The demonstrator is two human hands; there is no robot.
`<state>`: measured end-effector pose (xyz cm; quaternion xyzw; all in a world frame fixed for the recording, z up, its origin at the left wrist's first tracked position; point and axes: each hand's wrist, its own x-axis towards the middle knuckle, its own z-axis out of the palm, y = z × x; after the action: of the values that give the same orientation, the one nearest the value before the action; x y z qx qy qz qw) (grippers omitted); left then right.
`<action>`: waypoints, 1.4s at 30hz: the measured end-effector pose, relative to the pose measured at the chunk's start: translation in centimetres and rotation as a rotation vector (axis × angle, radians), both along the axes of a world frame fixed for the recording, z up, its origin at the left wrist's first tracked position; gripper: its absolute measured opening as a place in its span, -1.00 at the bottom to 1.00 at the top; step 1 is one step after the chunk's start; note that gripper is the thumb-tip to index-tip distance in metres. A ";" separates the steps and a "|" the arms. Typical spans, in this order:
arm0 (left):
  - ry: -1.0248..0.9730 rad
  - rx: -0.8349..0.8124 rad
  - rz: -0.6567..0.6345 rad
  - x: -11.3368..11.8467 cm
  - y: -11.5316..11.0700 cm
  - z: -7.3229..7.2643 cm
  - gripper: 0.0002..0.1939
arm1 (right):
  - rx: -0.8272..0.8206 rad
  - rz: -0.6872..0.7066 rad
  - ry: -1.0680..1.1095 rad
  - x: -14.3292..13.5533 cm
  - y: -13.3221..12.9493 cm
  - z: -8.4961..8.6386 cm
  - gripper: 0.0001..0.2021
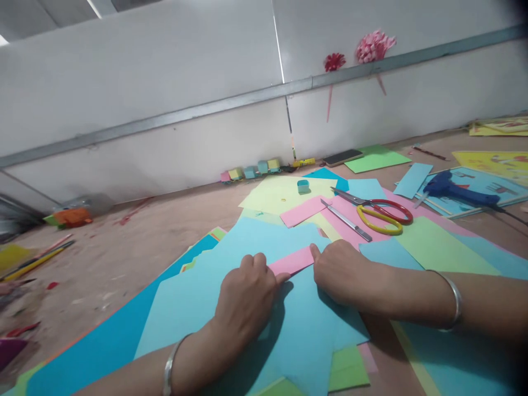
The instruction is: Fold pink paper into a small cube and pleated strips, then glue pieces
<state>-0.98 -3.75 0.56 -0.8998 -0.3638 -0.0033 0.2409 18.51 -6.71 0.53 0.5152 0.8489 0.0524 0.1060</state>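
Note:
A narrow pink paper strip (293, 260) lies over light blue sheets (193, 297) in front of me. My left hand (249, 294) has its fingers curled, closed on the strip's left end with the thumb along its lower edge. At the strip's right end, my right hand (340, 269) is closed too, thumb and finger on the paper. Beyond the hands lie a wider pink strip (303, 211), a silver craft knife (348, 221) and scissors (381, 213) with red and yellow handles.
A blue glue gun (462, 190) rests at the right on a light blue card. Near the wall are a phone (343, 158), a green sheet (377, 158) and small paper blocks (249, 172). Pencils (39, 261) lie at the left.

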 end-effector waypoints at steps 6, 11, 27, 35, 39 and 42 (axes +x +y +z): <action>-0.145 -0.184 -0.115 1.0 1.1 0.1 -0.78 | 0.000 -0.009 -0.019 -0.1 0.2 1.4 -0.67; -0.325 -0.347 -0.134 0.7 2.1 -1.0 -0.74 | 0.306 -0.113 0.103 -0.2 0.5 1.4 -0.59; -1.127 -0.884 -0.163 1.2 4.1 -0.8 -0.86 | 0.897 0.357 0.696 0.8 2.2 1.2 -0.86; -1.291 -1.215 -0.138 1.4 4.2 -1.3 -0.69 | 0.708 0.320 0.826 1.0 2.7 0.7 -0.77; -1.307 -1.112 -0.071 1.3 4.6 -1.2 -0.69 | 0.655 0.270 0.846 1.0 2.2 1.0 -0.81; -1.334 -1.057 -0.042 1.3 4.8 -1.1 -0.75 | 0.587 0.192 0.712 1.1 2.3 0.8 -0.81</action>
<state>0.35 1.02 -0.59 -0.7102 -0.3664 -0.3671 -0.4760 19.65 -4.41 1.38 0.4285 0.8256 0.1199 -0.3470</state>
